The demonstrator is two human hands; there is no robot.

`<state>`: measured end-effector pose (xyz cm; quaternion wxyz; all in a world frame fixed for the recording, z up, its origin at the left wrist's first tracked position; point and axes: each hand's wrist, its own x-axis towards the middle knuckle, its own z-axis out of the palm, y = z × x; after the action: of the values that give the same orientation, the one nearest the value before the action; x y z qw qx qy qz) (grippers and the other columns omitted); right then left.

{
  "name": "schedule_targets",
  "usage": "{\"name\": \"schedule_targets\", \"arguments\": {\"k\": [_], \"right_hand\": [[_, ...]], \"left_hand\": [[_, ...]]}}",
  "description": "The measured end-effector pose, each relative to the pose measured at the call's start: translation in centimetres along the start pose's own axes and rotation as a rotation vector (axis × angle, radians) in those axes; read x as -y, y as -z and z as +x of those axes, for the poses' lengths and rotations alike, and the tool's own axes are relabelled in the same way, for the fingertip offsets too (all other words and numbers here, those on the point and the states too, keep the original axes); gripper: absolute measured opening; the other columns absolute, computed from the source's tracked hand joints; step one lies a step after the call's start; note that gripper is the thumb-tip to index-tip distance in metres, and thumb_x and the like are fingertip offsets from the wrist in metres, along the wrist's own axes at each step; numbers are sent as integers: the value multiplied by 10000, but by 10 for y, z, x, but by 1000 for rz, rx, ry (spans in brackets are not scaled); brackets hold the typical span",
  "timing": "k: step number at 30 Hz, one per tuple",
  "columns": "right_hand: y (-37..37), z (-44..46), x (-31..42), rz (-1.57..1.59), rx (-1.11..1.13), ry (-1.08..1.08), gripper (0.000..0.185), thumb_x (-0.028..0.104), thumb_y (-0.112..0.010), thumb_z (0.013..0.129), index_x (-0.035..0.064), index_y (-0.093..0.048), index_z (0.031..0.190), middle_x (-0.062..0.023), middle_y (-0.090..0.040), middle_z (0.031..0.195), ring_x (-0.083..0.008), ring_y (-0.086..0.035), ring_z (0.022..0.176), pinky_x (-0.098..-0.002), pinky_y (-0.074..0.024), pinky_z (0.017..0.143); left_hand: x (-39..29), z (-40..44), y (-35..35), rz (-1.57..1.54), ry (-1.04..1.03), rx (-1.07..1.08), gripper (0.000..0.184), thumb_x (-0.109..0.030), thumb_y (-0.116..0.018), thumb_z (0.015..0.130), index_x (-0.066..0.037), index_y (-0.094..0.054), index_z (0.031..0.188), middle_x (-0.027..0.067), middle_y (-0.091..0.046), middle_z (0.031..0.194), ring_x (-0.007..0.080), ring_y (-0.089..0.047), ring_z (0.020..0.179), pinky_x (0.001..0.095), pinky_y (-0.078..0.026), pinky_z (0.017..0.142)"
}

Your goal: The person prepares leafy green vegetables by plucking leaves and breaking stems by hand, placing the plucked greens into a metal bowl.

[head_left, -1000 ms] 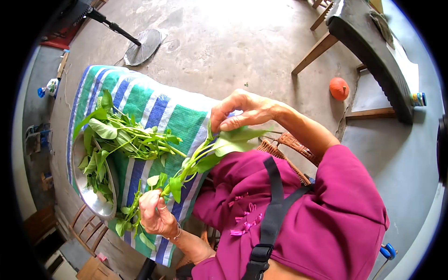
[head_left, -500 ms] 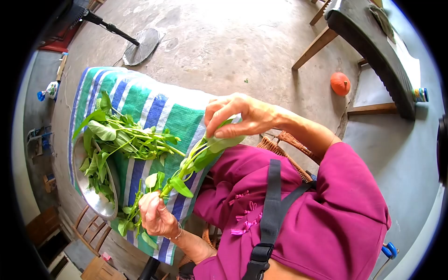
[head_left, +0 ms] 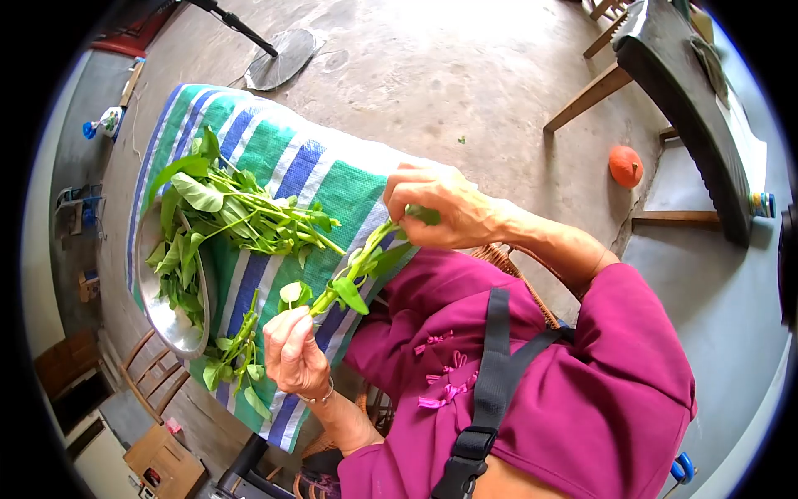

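Observation:
A bunch of leafy green stems [head_left: 362,264] stretches between my two hands over the edge of a striped cloth [head_left: 341,190]. My left hand [head_left: 295,353] is closed round its lower end. At the leafy upper end, my right hand [head_left: 434,204] has its fingers wrapped round the greens. A larger pile of leafy stems [head_left: 258,218] lies on the cloth, partly over a metal bowl [head_left: 179,333] that holds loose leaves. A few short stems with leaves [head_left: 237,353] rest on the cloth beside my left hand.
An orange-red round object [head_left: 625,166] sits on the floor near a dark-topped table [head_left: 686,108] with wooden legs. A stand's round base [head_left: 281,60] is at the upper left. A wooden chair [head_left: 154,378] stands beyond the bowl, and wicker [head_left: 519,274] shows beside my lap.
My right hand has closed further round the leafy end, gathering the leaves that hung loose. The view has shifted, so the cloth and bowl sit slightly differently in frame.

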<state>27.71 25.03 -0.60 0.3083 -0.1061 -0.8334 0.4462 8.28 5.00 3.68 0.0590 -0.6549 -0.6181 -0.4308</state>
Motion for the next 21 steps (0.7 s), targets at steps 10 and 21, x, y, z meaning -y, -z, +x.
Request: {"name": "schedule_targets", "arguments": {"k": [10,21], "right_hand": [[37,6,3,371,-292,-320,107,18,-500,813,13,-590,872,-43,-604,732,-93,-563,649,-236,-465,552],[-2,20,25,-289,263,223,92,104,-605,707,42,-539,721,-83,-455,666,-263,-544,543,-388,-440,491]], "left_hand": [[-3,-1,-10,-29,56,-19,122,53,-616,782,5,-604,894,127,-631,856,264,-595,767,346,-489,706],[-4,5,-9,-9,3,23,141,53,-623,752,-5,-628,881,122,-634,857,276,-599,756,347,-488,678]]}}
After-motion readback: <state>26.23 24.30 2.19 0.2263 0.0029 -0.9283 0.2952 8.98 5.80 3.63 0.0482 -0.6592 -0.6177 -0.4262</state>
